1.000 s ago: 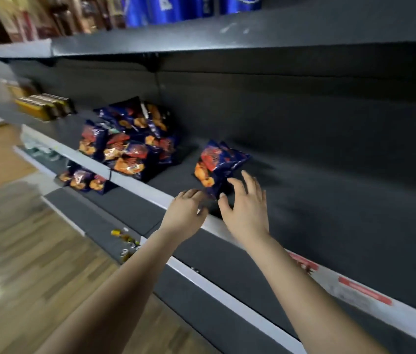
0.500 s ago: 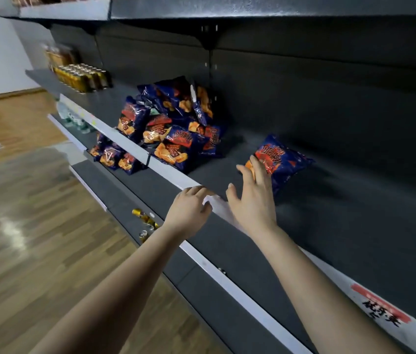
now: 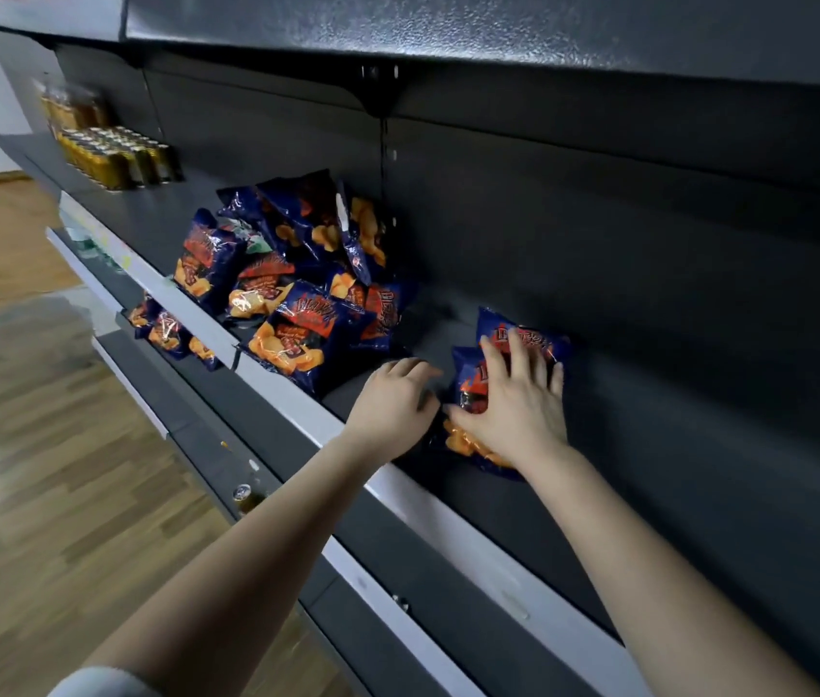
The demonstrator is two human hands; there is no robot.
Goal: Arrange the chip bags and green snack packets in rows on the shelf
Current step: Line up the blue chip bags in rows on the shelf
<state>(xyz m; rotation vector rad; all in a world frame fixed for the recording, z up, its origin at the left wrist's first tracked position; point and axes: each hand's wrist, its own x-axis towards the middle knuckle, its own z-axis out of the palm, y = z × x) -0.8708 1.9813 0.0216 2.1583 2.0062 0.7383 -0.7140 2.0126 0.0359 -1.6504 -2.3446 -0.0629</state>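
Two dark blue chip bags with orange chips printed on them lie one behind the other on the dark shelf [image 3: 448, 515]. My right hand [image 3: 518, 410] presses flat on the front bag [image 3: 468, 389] with straight, spread fingers, their tips reaching the rear bag [image 3: 531, 339]. My left hand [image 3: 393, 399] sits just left of the front bag, its loosely curled fingers at the bag's left edge. A loose pile of the same chip bags [image 3: 292, 294] lies further left on this shelf. A bit of green packaging [image 3: 252, 241] peeks out of the pile.
Gold cans [image 3: 116, 158] stand in rows at the shelf's far left. More chip bags [image 3: 166, 334] lie on the shelf below, and a small can [image 3: 242, 495] lower down. Bare shelf stretches to the right of my hands. A wooden floor [image 3: 46, 495] lies at left.
My right hand moved forward and now lies flat on the chip bags near the back panel. My left hand followed to the bag's left edge. The view shifted closer to the shelf.
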